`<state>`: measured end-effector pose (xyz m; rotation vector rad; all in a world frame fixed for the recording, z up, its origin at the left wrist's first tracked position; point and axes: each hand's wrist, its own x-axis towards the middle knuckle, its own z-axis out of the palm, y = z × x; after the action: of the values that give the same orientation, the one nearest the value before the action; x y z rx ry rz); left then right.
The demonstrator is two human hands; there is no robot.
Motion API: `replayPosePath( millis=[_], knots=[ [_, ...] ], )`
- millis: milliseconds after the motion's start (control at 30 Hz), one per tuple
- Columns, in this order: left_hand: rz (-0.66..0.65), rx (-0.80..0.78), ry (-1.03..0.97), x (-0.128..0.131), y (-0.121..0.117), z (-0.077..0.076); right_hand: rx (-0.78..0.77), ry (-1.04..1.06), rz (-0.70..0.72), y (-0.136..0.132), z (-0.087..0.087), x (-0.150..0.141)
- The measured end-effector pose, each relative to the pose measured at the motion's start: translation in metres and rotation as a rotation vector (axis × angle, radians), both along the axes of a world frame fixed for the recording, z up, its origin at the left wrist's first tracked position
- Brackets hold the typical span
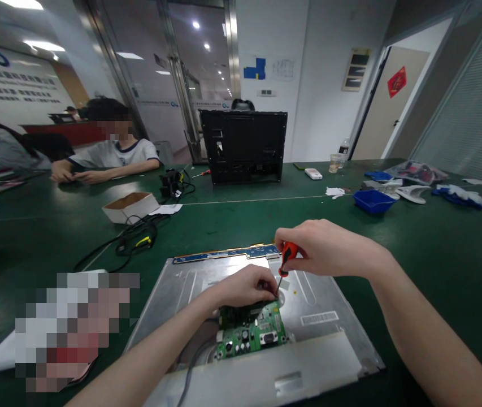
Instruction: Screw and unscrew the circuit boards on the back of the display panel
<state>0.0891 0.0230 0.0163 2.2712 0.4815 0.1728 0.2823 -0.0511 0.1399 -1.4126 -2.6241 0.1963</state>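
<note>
A grey metal panel back (pixel 325 308) lies flat on the green table in front of me. On it sits a green circuit board (pixel 254 334) with a blue strip board (pixel 224 255) along the panel's far edge. My right hand (pixel 329 249) is closed round a screwdriver with an orange-red handle (pixel 288 252), its tip pointing down at the green board's far corner. My left hand (pixel 246 286) rests curled on the top edge of the green board, fingertips pinched by the screwdriver tip.
A black monitor housing (pixel 244 146) stands upright across the table. Black cables (pixel 134 240) and an open cardboard box (pixel 129 206) lie at left. A blue tray (pixel 373 200) and blue gloves (pixel 461 196) are at right. A person (pixel 109 148) sits at far left.
</note>
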Motion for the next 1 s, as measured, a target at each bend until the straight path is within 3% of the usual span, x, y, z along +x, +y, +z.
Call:
replayPosePath(
  millis=[533,1000],
  knots=[
    [0.041,0.036,-0.059,-0.0010,-0.0037,-0.0034,-0.006,-0.010,0.004,0.0005,-0.0024,0.0005],
    [0.041,0.014,-0.050,-0.0005,-0.0029,-0.0059,0.094,-0.091,-0.024,0.0028,-0.0057,-0.0088]
  ],
)
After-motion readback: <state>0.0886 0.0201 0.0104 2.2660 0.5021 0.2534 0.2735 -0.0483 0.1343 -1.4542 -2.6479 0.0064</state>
